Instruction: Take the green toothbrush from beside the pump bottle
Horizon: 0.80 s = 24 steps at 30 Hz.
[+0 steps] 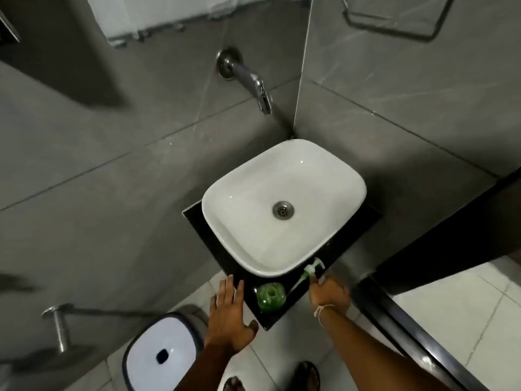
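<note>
A white basin sits on a black counter in a grey tiled corner. On the counter's near edge stands an uncapped green bottle. Its white pump, with a tube hanging from it, is lifted out beside the bottle. My right hand grips the pump at the counter's right front corner. My left hand lies flat with straight fingers against the counter's left front edge, just left of the bottle.
A chrome tap juts from the wall above the basin. A white pedal bin stands on the floor at lower left, below a metal rail. A dark door frame runs along the right. My sandalled feet are on white floor tiles.
</note>
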Each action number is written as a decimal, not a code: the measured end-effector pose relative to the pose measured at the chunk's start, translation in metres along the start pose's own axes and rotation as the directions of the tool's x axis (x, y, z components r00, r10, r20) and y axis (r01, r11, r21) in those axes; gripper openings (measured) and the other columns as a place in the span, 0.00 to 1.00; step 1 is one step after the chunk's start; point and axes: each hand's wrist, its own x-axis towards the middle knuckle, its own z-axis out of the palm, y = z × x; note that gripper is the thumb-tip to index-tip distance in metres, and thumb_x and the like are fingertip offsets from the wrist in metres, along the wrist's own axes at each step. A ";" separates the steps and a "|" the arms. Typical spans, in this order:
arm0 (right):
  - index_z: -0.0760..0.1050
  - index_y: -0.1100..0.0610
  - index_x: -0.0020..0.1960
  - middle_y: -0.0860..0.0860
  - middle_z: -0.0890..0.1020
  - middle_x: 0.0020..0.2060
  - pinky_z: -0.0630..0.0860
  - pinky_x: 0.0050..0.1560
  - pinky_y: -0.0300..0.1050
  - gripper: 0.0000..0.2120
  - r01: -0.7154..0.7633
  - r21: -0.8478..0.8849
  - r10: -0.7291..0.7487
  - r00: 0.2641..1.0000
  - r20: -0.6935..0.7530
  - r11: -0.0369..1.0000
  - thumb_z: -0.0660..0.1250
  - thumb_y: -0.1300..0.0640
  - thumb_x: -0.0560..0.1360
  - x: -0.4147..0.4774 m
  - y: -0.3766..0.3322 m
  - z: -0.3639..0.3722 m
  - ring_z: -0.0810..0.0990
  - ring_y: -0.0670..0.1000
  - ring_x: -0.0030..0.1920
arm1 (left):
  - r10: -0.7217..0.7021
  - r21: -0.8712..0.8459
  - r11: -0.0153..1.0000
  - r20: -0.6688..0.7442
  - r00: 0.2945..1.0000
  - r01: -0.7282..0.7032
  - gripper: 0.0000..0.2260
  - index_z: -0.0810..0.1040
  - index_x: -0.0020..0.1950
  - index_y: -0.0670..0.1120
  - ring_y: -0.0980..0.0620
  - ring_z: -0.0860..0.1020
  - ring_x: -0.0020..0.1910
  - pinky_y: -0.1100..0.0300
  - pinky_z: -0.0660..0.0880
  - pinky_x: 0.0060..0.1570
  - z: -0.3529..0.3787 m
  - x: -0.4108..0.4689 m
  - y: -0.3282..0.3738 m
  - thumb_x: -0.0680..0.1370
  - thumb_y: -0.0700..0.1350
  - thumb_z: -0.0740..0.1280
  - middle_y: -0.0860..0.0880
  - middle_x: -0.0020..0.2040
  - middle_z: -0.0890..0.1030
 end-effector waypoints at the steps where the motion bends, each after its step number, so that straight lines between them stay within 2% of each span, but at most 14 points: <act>1: 0.71 0.60 0.65 0.62 0.77 0.63 0.70 0.62 0.56 0.28 -0.034 0.067 0.033 0.999 0.007 0.997 0.58 0.39 0.78 0.006 -0.002 0.001 0.71 0.63 0.66 | 0.012 -0.012 1.000 0.006 1.000 -0.012 0.45 0.44 0.79 0.50 0.45 0.36 0.78 0.45 0.43 0.76 0.003 0.003 0.002 0.71 0.60 0.65 0.45 0.80 0.39; 4: 0.74 0.61 0.61 0.63 0.79 0.60 0.72 0.62 0.56 0.29 -0.129 0.176 0.122 0.991 0.052 0.976 0.62 0.37 0.75 0.021 -0.007 0.004 0.73 0.64 0.65 | -0.003 -0.099 0.995 -0.033 0.999 0.000 0.45 0.49 0.79 0.52 0.46 0.38 0.78 0.45 0.46 0.75 0.011 0.007 0.008 0.70 0.65 0.67 0.47 0.81 0.41; 10: 0.78 0.59 0.59 0.61 0.80 0.60 0.74 0.62 0.57 0.27 -0.188 0.247 0.173 0.982 0.080 0.951 0.67 0.38 0.71 0.034 -0.014 0.015 0.75 0.64 0.64 | -0.095 -0.380 0.924 -0.116 0.989 0.044 0.42 0.62 0.75 0.57 0.46 0.44 0.79 0.44 0.52 0.75 0.024 0.015 0.015 0.65 0.70 0.69 0.46 0.81 0.50; 15: 0.80 0.60 0.56 0.62 0.82 0.59 0.75 0.60 0.54 0.27 -0.264 0.315 0.245 0.964 0.098 0.911 0.70 0.39 0.69 0.044 -0.016 0.023 0.78 0.64 0.61 | -0.066 -0.373 0.928 -0.185 0.981 -0.007 0.34 0.75 0.66 0.60 0.44 0.47 0.79 0.43 0.54 0.74 0.030 0.019 0.012 0.63 0.71 0.69 0.44 0.80 0.55; 19: 0.78 0.65 0.55 0.63 0.82 0.58 0.75 0.59 0.52 0.29 -0.418 0.473 0.352 0.908 0.226 0.775 0.74 0.42 0.67 0.049 -0.011 0.027 0.80 0.63 0.57 | -0.048 -0.344 0.939 -0.209 0.977 -0.028 0.33 0.75 0.65 0.61 0.46 0.45 0.79 0.42 0.53 0.74 0.031 0.021 0.010 0.63 0.72 0.69 0.45 0.80 0.53; 22: 0.77 0.67 0.55 0.64 0.81 0.58 0.74 0.53 0.51 0.29 -0.466 0.596 0.398 0.882 0.254 0.653 0.77 0.45 0.66 0.043 -0.006 0.020 0.80 0.62 0.54 | -0.018 -0.306 0.951 -0.216 0.976 -0.051 0.32 0.74 0.66 0.63 0.48 0.39 0.78 0.42 0.45 0.75 0.031 0.022 0.009 0.64 0.73 0.67 0.46 0.81 0.49; 24: 0.79 0.65 0.45 0.63 0.82 0.54 0.72 0.49 0.50 0.22 -0.399 0.701 0.389 0.902 0.185 0.592 0.77 0.47 0.66 0.030 -0.003 0.007 0.80 0.63 0.53 | 0.019 -0.264 0.961 -0.244 0.969 -0.085 0.33 0.75 0.65 0.62 0.48 0.36 0.78 0.43 0.38 0.74 0.030 0.023 0.007 0.65 0.76 0.64 0.48 0.80 0.45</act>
